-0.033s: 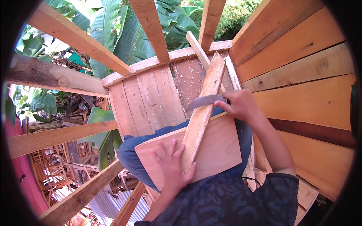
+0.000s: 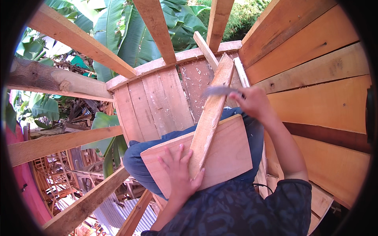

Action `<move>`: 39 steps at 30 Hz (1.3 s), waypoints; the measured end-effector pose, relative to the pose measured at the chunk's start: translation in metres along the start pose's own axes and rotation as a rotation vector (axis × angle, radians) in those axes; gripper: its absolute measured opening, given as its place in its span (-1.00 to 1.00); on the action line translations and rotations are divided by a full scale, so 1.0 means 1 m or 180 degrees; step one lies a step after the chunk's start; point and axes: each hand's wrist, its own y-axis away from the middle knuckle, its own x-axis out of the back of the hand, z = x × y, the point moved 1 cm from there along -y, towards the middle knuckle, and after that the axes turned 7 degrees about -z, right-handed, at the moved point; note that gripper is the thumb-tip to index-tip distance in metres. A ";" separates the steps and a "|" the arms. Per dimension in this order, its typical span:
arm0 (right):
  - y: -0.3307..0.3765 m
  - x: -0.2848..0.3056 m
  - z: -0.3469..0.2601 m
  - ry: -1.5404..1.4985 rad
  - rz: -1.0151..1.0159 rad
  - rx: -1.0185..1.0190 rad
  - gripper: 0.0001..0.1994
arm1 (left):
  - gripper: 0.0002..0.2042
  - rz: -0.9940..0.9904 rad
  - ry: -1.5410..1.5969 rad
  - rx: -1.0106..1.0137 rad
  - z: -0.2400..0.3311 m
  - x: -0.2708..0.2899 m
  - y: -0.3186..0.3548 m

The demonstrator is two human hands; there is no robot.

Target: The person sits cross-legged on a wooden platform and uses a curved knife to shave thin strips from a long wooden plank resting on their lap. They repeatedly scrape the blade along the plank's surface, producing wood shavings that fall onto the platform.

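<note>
A long pale wooden strip lies slantwise over a flat wooden board on my lap, its far end narrowing to a point. My left hand lies on the board with fingers spread. The strip's near end sits in the crook between its thumb and forefinger. My right hand is closed around the handle of a knife, and the handle is mostly hidden. The curved knife blade, smeared by motion, crosses the strip near its far end. Whether its edge touches the wood I cannot tell.
Wood shavings lie on the plank floor ahead. Another narrow stick leans beyond the strip's tip. Plank walling rises on the right. Upright posts and a log stand around, with banana leaves outside.
The knife and my right hand have moved a little away from me, up along the strip toward its pointed end. My left hand and the board have kept their places.
</note>
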 end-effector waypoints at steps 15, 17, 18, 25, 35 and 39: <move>0.073 -0.066 -0.003 -0.2409 0.1435 -0.0429 -0.37 | -0.39 0.0256 0.0119 -0.0079 0.003 0.004 0.000; 0.073 -0.050 -0.028 -0.2172 0.1425 -0.0017 -0.37 | -0.40 0.0418 0.0018 -0.0136 0.005 0.006 0.003; 0.074 -0.042 -0.035 -0.2041 0.1430 0.0177 -0.37 | -0.40 0.0448 -0.0058 -0.0146 0.004 0.005 0.006; 0.098 -0.046 -0.026 -0.2106 0.1164 -0.0057 -0.43 | -0.35 0.0482 -0.0613 -0.0139 0.014 0.005 0.011; 0.105 -0.047 -0.039 -0.2282 0.1056 0.0141 -0.46 | -0.24 0.0114 -0.0652 0.0022 0.019 0.002 0.016; 0.108 -0.050 -0.036 -0.2293 0.0982 0.0089 -0.47 | -0.28 0.0247 -0.0384 -0.0033 0.014 -0.004 0.015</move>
